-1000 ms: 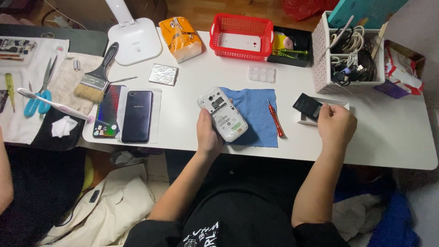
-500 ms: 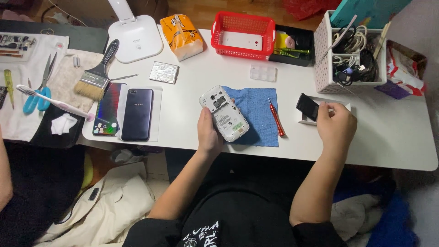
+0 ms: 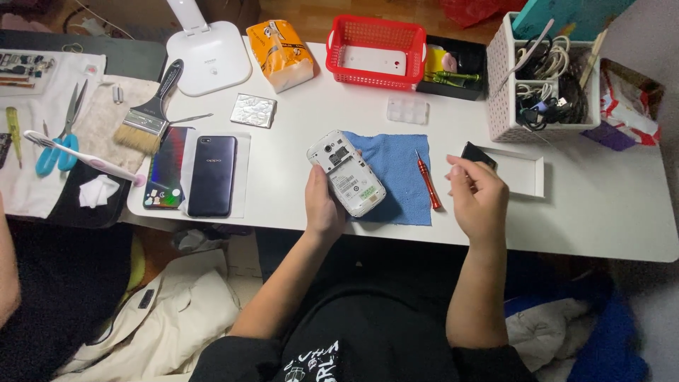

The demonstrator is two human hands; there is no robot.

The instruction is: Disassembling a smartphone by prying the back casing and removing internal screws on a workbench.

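The left hand [image 3: 324,205] grips a white phone with its back cover off [image 3: 346,172], fingers wrapped round its lower edge, holding it tilted over the near-left corner of a blue cloth [image 3: 397,177] on the white worktop [image 3: 608,212]. The right hand [image 3: 477,197] hovers loosely curled, thumb and fingertips pinched together; whether anything sits between them cannot be told. A red screwdriver [image 3: 427,180] lies between the two hands. Just beyond the right hand, a small black part [image 3: 478,155] rests at the edge of a shallow white tray [image 3: 523,177].

A white phone [image 3: 348,173] lies on a blue cloth [image 3: 400,177] beside a red screwdriver [image 3: 427,181] and a red basket [image 3: 375,51].
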